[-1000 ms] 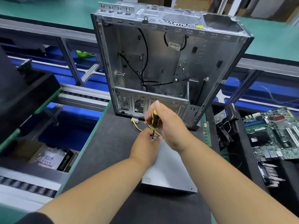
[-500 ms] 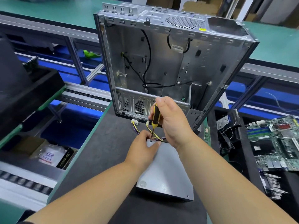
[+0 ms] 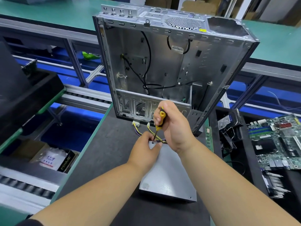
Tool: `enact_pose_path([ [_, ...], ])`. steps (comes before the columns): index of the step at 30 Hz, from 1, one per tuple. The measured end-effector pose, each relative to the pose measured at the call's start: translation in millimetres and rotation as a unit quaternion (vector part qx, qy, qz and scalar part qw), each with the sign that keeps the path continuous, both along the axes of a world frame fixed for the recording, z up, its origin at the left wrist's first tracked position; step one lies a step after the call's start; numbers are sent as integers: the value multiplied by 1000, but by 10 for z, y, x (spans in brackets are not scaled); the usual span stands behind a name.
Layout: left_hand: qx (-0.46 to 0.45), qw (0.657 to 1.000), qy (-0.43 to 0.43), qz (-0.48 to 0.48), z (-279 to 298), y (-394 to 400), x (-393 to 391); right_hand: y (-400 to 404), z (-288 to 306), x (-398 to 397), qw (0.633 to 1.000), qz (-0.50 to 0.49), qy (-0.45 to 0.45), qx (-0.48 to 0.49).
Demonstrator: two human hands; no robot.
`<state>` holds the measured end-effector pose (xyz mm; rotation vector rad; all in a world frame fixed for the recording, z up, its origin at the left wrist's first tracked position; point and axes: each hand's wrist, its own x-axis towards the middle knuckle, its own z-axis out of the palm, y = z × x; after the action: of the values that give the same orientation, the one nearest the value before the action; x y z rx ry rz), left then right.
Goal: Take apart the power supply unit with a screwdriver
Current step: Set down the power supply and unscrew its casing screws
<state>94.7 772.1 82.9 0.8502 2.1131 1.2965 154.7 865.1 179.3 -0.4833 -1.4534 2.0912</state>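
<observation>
A grey metal power supply unit (image 3: 167, 178) lies flat on the black mat, its yellow and purple cables (image 3: 150, 130) running toward the far side. My right hand (image 3: 175, 128) grips a yellow and black screwdriver (image 3: 160, 119) held nearly upright, and its tip sits on a screw at the unit's far left corner. My left hand (image 3: 145, 151) rests on that same corner, fingers pinched around the screwdriver's tip and the unit's edge.
An empty silver computer case (image 3: 171, 67) stands upright just behind the unit. A green motherboard (image 3: 276, 142) and a drive with cables (image 3: 229, 126) lie at the right. A black tray (image 3: 24, 93) sits at the left above a roller conveyor (image 3: 24, 188). A RAM stick (image 3: 209, 137) lies beside the case.
The screwdriver handle has tilted a little and my right hand has shifted on it. My left hand stays on the unit's corner. The view has shifted slightly.
</observation>
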Motion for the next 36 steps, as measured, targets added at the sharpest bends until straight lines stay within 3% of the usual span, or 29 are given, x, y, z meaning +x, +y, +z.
enact_pose_path([
  [8,4,1000,-12,-3,0,-8,1,39,47,15,998,5,-50,43],
  [18,19,1000,-10,-6,-9,-7,2,8,49,-12,1000,-10,1,-19],
  [22,28,1000,-13,-7,-10,-4,1,-4,76,1,1000,21,-7,-8],
  [29,29,999,-26,-13,-10,-17,4,16,121,37,996,-19,-71,42],
  [36,25,999,-28,-12,13,-19,8,-51,57,-91,998,-27,-50,1],
])
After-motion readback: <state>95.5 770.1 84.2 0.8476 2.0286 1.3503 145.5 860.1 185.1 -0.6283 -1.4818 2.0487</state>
